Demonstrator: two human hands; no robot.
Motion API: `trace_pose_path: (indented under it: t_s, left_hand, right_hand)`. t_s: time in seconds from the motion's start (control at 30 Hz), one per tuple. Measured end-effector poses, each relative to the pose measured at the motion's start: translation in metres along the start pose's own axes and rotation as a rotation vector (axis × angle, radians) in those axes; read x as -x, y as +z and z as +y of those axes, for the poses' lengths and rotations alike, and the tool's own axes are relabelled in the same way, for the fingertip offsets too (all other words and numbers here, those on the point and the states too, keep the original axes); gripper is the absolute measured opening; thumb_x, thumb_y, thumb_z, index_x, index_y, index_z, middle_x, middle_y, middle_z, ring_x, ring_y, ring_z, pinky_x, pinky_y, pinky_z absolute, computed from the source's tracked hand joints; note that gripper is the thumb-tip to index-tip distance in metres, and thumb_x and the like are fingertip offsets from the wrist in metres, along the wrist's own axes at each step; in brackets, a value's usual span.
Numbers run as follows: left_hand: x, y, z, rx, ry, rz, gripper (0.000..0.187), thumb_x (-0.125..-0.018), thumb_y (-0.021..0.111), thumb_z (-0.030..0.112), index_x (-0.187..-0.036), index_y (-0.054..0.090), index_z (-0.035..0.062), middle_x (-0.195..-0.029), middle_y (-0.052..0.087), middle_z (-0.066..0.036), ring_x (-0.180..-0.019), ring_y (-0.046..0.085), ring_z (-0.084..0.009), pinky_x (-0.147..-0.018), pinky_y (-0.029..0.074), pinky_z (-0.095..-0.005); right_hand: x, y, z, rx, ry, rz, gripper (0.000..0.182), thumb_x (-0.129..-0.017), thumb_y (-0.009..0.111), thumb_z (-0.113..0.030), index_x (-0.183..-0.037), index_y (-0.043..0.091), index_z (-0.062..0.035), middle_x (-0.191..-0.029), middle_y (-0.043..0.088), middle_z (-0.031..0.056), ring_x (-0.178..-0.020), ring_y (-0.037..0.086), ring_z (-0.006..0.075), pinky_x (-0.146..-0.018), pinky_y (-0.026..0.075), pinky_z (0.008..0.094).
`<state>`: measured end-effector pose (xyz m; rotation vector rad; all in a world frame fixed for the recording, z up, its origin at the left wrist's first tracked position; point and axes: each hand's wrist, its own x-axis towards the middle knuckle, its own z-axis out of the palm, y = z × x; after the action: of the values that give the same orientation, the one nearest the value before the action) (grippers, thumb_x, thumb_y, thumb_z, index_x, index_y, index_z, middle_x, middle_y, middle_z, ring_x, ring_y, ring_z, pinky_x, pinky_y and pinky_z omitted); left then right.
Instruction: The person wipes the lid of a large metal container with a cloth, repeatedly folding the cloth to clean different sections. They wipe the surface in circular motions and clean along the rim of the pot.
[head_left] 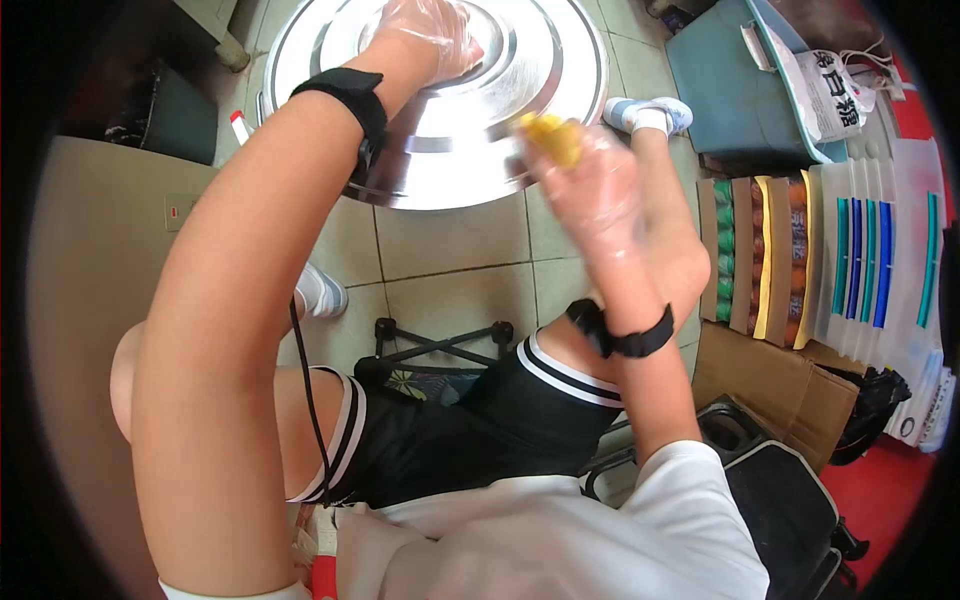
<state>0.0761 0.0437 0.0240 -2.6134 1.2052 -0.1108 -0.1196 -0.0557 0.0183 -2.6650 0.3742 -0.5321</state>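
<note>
A large, round, shiny metal lid [455,185] with ringed steps fills the top middle of the head view. My left hand [425,35], in a clear plastic glove, is closed at the centre of the lid, and the part it grips is hidden beneath it. Near the lid's right edge, my right hand [600,190] wears a clear glove too. Its fingers are closed around a crumpled yellow sponge-like piece [555,140], slightly blurred by motion. Black straps circle both my forearms.
Below the lid is a tiled floor [450,235] with a folding stool [435,350] between my legs. On the right stand a blue-grey bin [715,90], boxes of packed goods [755,255], clear plastic containers [860,245] and a cardboard box [770,380]. A beige cabinet [110,270] stands left.
</note>
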Motion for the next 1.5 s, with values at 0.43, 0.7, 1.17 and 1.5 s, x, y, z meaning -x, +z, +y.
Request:
trace_pose_path:
  t_s: [0.43,0.7,1.17,1.5]
  left_hand:
    - [0.005,-0.008,0.001,0.111,0.027,0.131,0.028,-0.084,0.046,0.027,-0.086,0.070,0.0121,-0.084,0.070,-0.013,-0.072,0.068,-0.0265,-0.060,0.052,-0.0413]
    - [0.002,-0.010,0.001,0.047,0.012,0.050,0.030,-0.085,0.046,0.028,-0.087,0.071,0.0110,-0.086,0.070,-0.013,-0.078,0.068,-0.0262,-0.063,0.052,-0.0411]
    - [0.003,-0.015,0.005,-0.025,0.004,-0.020,0.033,-0.085,0.046,0.030,-0.091,0.071,0.0101,-0.092,0.070,-0.013,-0.083,0.068,-0.0255,-0.068,0.052,-0.0402]
    - [-0.003,-0.007,0.007,-0.017,-0.008,-0.070,0.038,-0.087,0.044,0.033,-0.099,0.071,0.0083,-0.101,0.069,-0.014,-0.093,0.067,-0.0247,-0.077,0.051,-0.0377]
  right_hand:
    - [-0.004,0.002,0.019,0.156,-0.154,0.126,0.026,-0.077,0.069,-0.035,-0.076,0.067,-0.0092,-0.063,0.062,0.0118,-0.056,0.061,0.0293,-0.052,0.049,0.0372]
    - [-0.028,-0.010,0.024,0.109,0.080,0.095,0.035,-0.083,0.066,-0.041,-0.090,0.070,-0.0068,-0.075,0.067,0.0148,-0.069,0.065,0.0313,-0.063,0.051,0.0361]
    - [0.014,0.011,-0.007,0.046,-0.283,0.148,0.025,-0.069,0.073,-0.030,-0.080,0.063,-0.0105,-0.068,0.060,0.0067,-0.060,0.060,0.0261,-0.055,0.048,0.0364]
    - [-0.036,-0.004,0.037,0.186,0.078,0.183,0.040,-0.082,0.064,-0.048,-0.092,0.071,-0.0096,-0.078,0.067,0.0170,-0.073,0.066,0.0332,-0.065,0.051,0.0375]
